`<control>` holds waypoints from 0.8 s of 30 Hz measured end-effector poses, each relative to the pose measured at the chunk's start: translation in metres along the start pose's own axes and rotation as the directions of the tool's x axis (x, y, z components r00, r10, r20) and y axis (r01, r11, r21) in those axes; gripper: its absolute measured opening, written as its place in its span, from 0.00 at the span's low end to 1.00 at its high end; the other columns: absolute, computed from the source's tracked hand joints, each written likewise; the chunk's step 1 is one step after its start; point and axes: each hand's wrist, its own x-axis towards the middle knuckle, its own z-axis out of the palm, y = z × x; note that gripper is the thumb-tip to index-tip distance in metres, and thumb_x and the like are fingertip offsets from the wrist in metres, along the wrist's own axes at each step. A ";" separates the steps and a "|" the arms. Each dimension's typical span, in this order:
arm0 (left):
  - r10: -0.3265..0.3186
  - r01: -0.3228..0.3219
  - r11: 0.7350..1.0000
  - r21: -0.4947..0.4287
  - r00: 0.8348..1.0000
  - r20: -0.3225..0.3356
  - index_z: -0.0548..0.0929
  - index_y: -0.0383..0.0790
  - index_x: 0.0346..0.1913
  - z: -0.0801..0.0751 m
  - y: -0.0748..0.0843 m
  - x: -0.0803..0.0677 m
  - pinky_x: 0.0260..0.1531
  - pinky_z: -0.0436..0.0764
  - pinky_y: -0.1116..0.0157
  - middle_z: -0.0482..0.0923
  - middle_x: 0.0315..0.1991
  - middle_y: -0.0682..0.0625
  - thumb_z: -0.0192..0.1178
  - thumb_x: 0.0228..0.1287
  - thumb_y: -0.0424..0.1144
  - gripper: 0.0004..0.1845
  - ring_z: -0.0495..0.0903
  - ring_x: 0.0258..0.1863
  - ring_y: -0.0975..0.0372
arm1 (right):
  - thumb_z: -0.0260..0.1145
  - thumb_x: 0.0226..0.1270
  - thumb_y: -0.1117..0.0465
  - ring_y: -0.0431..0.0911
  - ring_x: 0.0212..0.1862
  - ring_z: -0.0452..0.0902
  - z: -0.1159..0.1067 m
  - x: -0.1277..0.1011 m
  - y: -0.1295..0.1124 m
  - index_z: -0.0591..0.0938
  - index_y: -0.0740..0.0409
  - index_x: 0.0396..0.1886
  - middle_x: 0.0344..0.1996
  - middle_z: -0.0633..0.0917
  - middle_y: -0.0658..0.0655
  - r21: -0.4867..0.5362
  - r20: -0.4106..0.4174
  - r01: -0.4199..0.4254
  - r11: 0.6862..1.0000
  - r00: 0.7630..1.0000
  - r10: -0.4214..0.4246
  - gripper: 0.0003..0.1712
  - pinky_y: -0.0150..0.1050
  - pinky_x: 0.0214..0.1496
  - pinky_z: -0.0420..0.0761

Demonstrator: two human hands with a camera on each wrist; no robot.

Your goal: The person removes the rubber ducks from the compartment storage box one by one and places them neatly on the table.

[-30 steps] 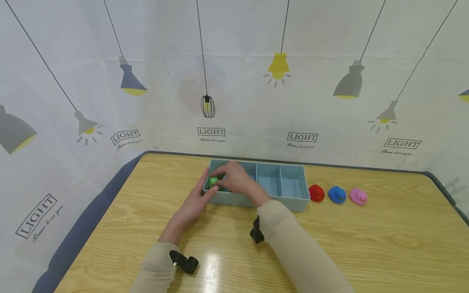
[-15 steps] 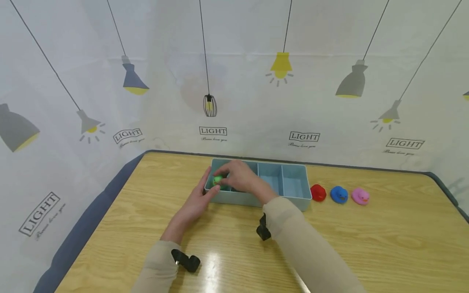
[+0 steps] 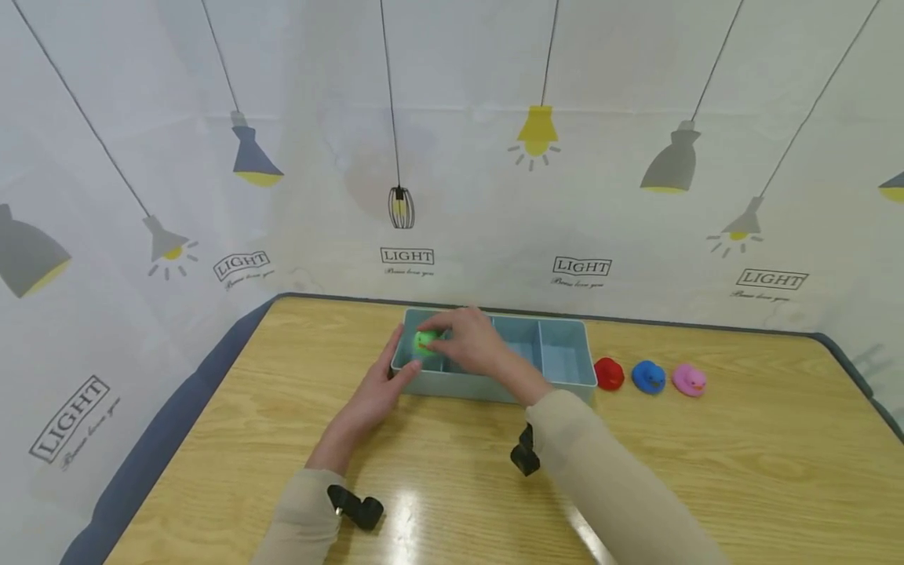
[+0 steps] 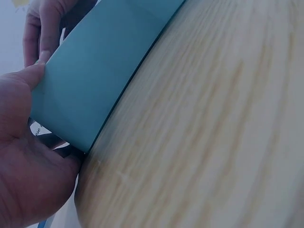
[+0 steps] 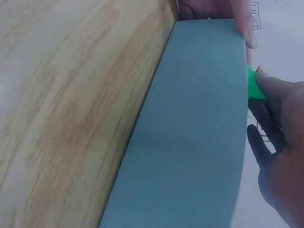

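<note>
A green rubber duck (image 3: 424, 342) is pinched between the thumb and fingers of my right hand (image 3: 472, 342), over the left end of a blue-grey divided box (image 3: 452, 384). In the right wrist view the green duck (image 5: 255, 85) shows just above the box's front wall (image 5: 190, 118), partly hidden by that wall and my fingers. My left hand (image 3: 376, 392) holds the box by its left front corner, thumb at the front rim and fingers along the end wall. In the left wrist view the left thumb (image 4: 32, 75) lies against the front wall's top edge.
Right of the box, a red duck (image 3: 609, 374), a blue duck (image 3: 648, 377) and a pink duck (image 3: 689, 380) stand in a row on the wooden table (image 3: 438, 479). A wall covering printed with lamps (image 3: 480, 173) rises behind the table's back edge.
My right hand has risen slightly and moved right with the green duck, which was lower inside the left compartment before. My left hand and the box have stayed in place.
</note>
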 end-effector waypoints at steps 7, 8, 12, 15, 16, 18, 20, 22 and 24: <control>0.009 -0.009 1.000 0.016 1.000 -0.018 0.40 0.58 0.84 0.000 -0.002 0.000 0.77 0.46 0.45 0.39 0.83 0.44 0.50 0.82 0.51 0.40 0.40 0.81 0.47 | 0.73 0.68 0.62 0.47 0.53 0.84 -0.010 -0.011 0.003 0.88 0.54 0.56 0.48 0.90 0.52 0.133 -0.088 -0.013 0.991 0.996 0.025 0.17 0.49 0.60 0.81; 0.008 -0.008 1.000 0.015 1.000 -0.019 0.40 0.59 0.84 0.000 -0.002 -0.001 0.77 0.46 0.45 0.39 0.84 0.44 0.50 0.82 0.52 0.40 0.40 0.81 0.47 | 0.73 0.68 0.63 0.48 0.54 0.84 -0.012 -0.013 0.003 0.88 0.54 0.56 0.48 0.90 0.52 0.148 -0.093 -0.020 0.989 0.995 0.034 0.17 0.50 0.61 0.81; -0.010 0.010 1.000 0.009 1.000 -0.025 0.41 0.62 0.84 0.001 -0.003 -0.001 0.77 0.46 0.45 0.39 0.84 0.45 0.51 0.80 0.54 0.40 0.40 0.81 0.47 | 0.73 0.69 0.63 0.50 0.57 0.82 -0.020 -0.017 0.004 0.87 0.55 0.58 0.52 0.89 0.54 0.161 -0.090 -0.029 0.986 0.995 0.044 0.18 0.53 0.63 0.79; -0.012 0.013 1.000 0.005 1.000 -0.029 0.41 0.62 0.84 0.001 -0.004 0.000 0.77 0.46 0.44 0.39 0.84 0.45 0.52 0.80 0.55 0.41 0.41 0.81 0.47 | 0.73 0.68 0.64 0.51 0.59 0.82 -0.026 -0.023 0.006 0.87 0.54 0.58 0.54 0.87 0.55 0.148 -0.089 -0.026 0.989 0.995 0.039 0.19 0.53 0.64 0.79; -0.010 0.010 1.000 0.004 1.000 -0.028 0.41 0.62 0.84 0.001 -0.004 0.000 0.77 0.46 0.44 0.39 0.84 0.44 0.52 0.80 0.56 0.41 0.41 0.81 0.46 | 0.73 0.68 0.64 0.51 0.59 0.82 -0.029 -0.025 0.007 0.87 0.54 0.58 0.55 0.87 0.55 0.142 -0.094 -0.023 0.990 0.995 0.036 0.19 0.53 0.63 0.79; -0.006 0.006 1.000 0.003 1.000 -0.028 0.41 0.61 0.84 0.001 -0.004 0.001 0.77 0.46 0.45 0.39 0.83 0.44 0.52 0.80 0.56 0.41 0.41 0.81 0.46 | 0.73 0.68 0.65 0.52 0.59 0.82 -0.033 -0.030 0.010 0.88 0.55 0.57 0.56 0.87 0.55 0.127 -0.106 -0.014 0.992 0.994 0.028 0.18 0.52 0.63 0.79; -0.001 0.001 1.000 0.004 1.000 -0.029 0.41 0.60 0.84 0.001 -0.004 0.001 0.77 0.45 0.45 0.39 0.83 0.43 0.52 0.80 0.56 0.41 0.40 0.81 0.46 | 0.74 0.67 0.65 0.52 0.58 0.82 -0.038 -0.035 0.015 0.88 0.56 0.57 0.55 0.87 0.56 0.098 -0.125 0.006 0.995 0.992 0.006 0.18 0.52 0.62 0.80; -0.004 0.005 1.000 0.003 0.999 -0.032 0.41 0.60 0.84 0.002 -0.004 0.001 0.77 0.45 0.45 0.39 0.84 0.44 0.52 0.79 0.56 0.41 0.40 0.81 0.47 | 0.74 0.66 0.66 0.53 0.58 0.82 -0.043 -0.041 0.019 0.88 0.57 0.56 0.54 0.88 0.57 0.066 -0.141 0.023 0.998 0.990 -0.014 0.19 0.52 0.61 0.80; -0.005 0.006 1.000 0.004 0.999 -0.034 0.41 0.60 0.84 0.002 -0.004 0.002 0.77 0.44 0.45 0.39 0.84 0.44 0.52 0.79 0.56 0.41 0.40 0.81 0.47 | 0.74 0.65 0.66 0.54 0.58 0.82 -0.048 -0.046 0.023 0.88 0.58 0.56 0.54 0.88 0.57 0.046 -0.149 0.030 0.998 0.989 -0.023 0.19 0.53 0.60 0.80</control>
